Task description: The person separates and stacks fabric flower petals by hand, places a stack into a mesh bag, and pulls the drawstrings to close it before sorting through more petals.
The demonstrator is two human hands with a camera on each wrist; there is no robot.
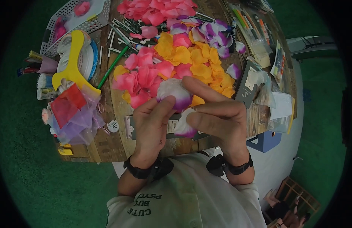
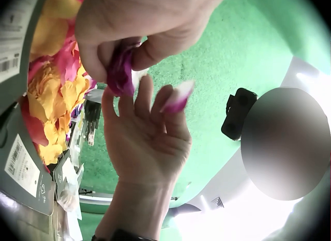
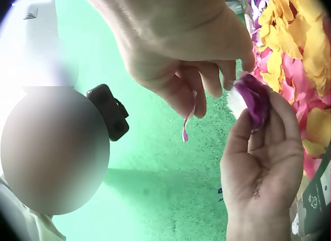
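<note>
White-and-purple artificial petals [image 1: 169, 90], gathered in a small cupped bunch, are pinched between the thumb and fingers of my left hand [image 1: 150, 123]. Their purple edges [image 3: 257, 104] face the palm side in the right wrist view. A single white petal with a purple tip [image 1: 183, 127] is held between the thumb and a finger of my right hand [image 1: 223, 117]. That petal appears thin and edge-on in the right wrist view. The right index finger reaches toward the bunch. Both hands are above the table's near edge, close together.
Pink petals [image 1: 140, 78], yellow petals [image 1: 200, 57] and purple-white petals [image 1: 218, 32] lie heaped over markers on the wooden table [image 1: 122, 142]. A white basket [image 1: 101, 15], yellow fan-like piece [image 1: 74, 57] and mesh bags [image 1: 79, 117] stand left. Dark boxes [image 1: 246, 85] and packs of pens lie right.
</note>
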